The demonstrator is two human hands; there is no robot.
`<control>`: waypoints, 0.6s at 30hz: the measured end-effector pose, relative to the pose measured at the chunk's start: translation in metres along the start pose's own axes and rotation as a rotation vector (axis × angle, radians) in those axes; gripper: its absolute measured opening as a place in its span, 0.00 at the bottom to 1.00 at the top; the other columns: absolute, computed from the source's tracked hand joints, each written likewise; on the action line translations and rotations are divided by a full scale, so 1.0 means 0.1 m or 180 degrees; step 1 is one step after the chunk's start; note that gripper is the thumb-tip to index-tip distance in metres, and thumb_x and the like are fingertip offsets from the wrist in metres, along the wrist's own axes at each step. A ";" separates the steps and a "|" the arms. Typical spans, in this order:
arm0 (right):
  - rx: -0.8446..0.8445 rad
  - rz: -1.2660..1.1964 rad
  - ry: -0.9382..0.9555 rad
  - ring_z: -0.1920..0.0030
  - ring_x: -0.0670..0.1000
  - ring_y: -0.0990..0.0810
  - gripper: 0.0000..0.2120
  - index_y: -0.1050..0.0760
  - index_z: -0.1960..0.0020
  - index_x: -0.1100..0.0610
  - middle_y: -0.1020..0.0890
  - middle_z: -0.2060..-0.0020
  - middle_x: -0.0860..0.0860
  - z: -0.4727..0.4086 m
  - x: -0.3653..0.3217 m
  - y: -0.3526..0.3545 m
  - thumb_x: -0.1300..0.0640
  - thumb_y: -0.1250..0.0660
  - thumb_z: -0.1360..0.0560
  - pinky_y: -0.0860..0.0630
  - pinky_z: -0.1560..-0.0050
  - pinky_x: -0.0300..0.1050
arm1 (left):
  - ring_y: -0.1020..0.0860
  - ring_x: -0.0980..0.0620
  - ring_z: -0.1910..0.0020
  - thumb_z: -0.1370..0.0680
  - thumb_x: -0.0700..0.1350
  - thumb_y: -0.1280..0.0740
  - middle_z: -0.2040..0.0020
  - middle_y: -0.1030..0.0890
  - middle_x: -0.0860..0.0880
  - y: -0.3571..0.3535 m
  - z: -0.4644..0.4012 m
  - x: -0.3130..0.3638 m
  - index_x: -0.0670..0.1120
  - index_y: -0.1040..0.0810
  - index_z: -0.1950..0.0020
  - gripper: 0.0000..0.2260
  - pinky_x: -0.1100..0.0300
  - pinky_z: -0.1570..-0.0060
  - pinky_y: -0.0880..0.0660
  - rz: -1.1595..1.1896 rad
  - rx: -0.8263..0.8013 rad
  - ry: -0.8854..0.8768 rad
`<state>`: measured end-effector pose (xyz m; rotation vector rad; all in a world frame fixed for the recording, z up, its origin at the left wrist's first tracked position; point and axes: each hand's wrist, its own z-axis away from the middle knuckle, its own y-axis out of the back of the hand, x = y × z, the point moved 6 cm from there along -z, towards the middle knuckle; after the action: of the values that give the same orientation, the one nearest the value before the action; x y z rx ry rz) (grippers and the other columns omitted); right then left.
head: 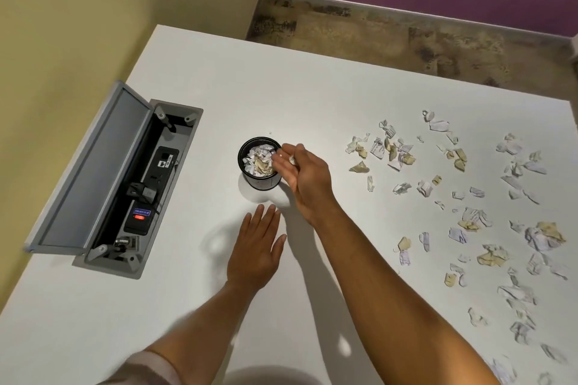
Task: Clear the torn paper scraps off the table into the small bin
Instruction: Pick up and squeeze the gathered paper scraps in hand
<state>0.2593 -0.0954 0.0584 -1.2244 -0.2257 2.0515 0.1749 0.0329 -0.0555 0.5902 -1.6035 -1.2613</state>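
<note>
A small black bin (262,181) stands near the middle of the white table (219,78), filled with crumpled white and tan paper. My right hand (305,176) hovers at the bin's right rim, palm tilted toward it, fingers spread, with a small white scrap (292,160) still against the fingers. My left hand (257,248) lies flat on the table just in front of the bin, fingers apart and holding nothing. Several torn paper scraps (469,219) lie scattered over the right half of the table.
An open cable box (134,184) with its grey lid (93,172) raised is set into the table at the left, holding plugs and a power strip. The table's far edge borders a carpeted floor; a yellow wall runs along the left.
</note>
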 end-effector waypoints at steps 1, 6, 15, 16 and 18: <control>-0.0048 0.0223 0.0081 0.41 0.59 0.20 0.17 0.27 0.40 0.69 0.21 0.45 0.62 -0.05 -0.02 -0.06 0.56 0.43 0.17 0.24 0.38 0.48 | 0.46 0.50 0.21 0.16 0.54 0.49 0.22 0.40 0.49 0.00 0.00 0.00 0.45 0.39 0.22 0.24 0.48 0.24 0.46 0.0003 -0.0003 -0.0007; -0.0464 0.1630 0.0511 0.38 0.47 0.23 0.25 0.24 0.35 0.59 0.20 0.41 0.50 -0.18 -0.08 -0.27 0.43 0.47 0.18 0.28 0.34 0.46 | 0.47 0.52 0.21 0.16 0.55 0.51 0.22 0.38 0.50 0.00 0.00 -0.01 0.44 0.38 0.22 0.25 0.48 0.24 0.46 -0.0002 -0.0061 0.0061; -0.0561 0.1455 0.0776 0.40 0.46 0.21 0.26 0.25 0.35 0.59 0.18 0.43 0.55 -0.30 -0.23 -0.20 0.44 0.52 0.17 0.27 0.35 0.44 | 0.45 0.49 0.21 0.17 0.53 0.45 0.22 0.37 0.49 0.01 -0.01 0.00 0.45 0.37 0.23 0.24 0.46 0.25 0.43 -0.0103 0.0003 0.0017; -0.0394 0.1398 0.0858 0.43 0.48 0.19 0.24 0.24 0.38 0.60 0.17 0.45 0.55 -0.34 -0.27 -0.13 0.46 0.51 0.16 0.24 0.38 0.45 | 0.45 0.49 0.21 0.17 0.53 0.45 0.22 0.37 0.49 0.01 -0.01 0.01 0.45 0.37 0.23 0.24 0.46 0.25 0.42 -0.0106 0.0003 0.0010; -0.0121 0.1513 0.0959 0.50 0.50 0.19 0.17 0.21 0.42 0.60 0.17 0.51 0.54 -0.45 -0.27 0.00 0.51 0.44 0.17 0.21 0.45 0.50 | 0.45 0.49 0.21 0.17 0.53 0.46 0.23 0.37 0.49 0.01 -0.01 0.01 0.45 0.37 0.23 0.24 0.46 0.25 0.42 -0.0141 -0.0003 0.0014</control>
<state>0.3037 -0.1230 0.0534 -1.7161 0.1889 2.2161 0.1753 0.0319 -0.0538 0.6305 -1.5939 -1.2923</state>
